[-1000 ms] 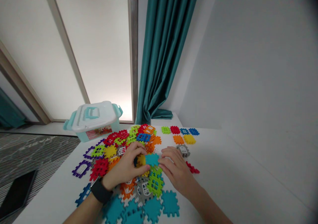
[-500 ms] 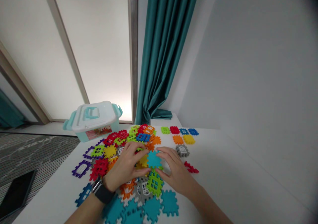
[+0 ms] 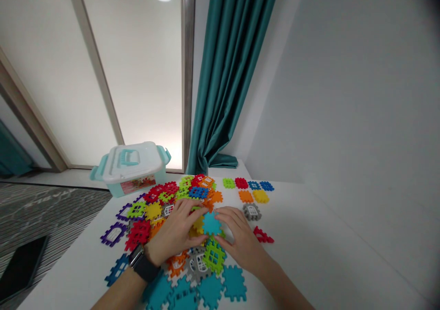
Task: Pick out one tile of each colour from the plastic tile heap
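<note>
Between my two hands is a light-blue interlocking plastic tile with toothed edges, above the heap of pieces. My left hand grips its left side between thumb and fingers, a dark watch on that wrist. On the right edge, the fingertips and thumb of my right hand close around the tile. A yellow tile shows just behind my left fingers. Below the hands lie a green window tile, a grey window tile and several teal tiles.
Red, green, orange and purple pieces spread to the left, with a purple frame outermost. Several tiles, including a yellow one and a grey one, lie apart at right, near a red piece. A lidded box stands at the far left.
The view has shifted slightly. Both hands keep the light-blue tile between them, and it has turned or tilted a little. The surrounding pieces stay where they were.
</note>
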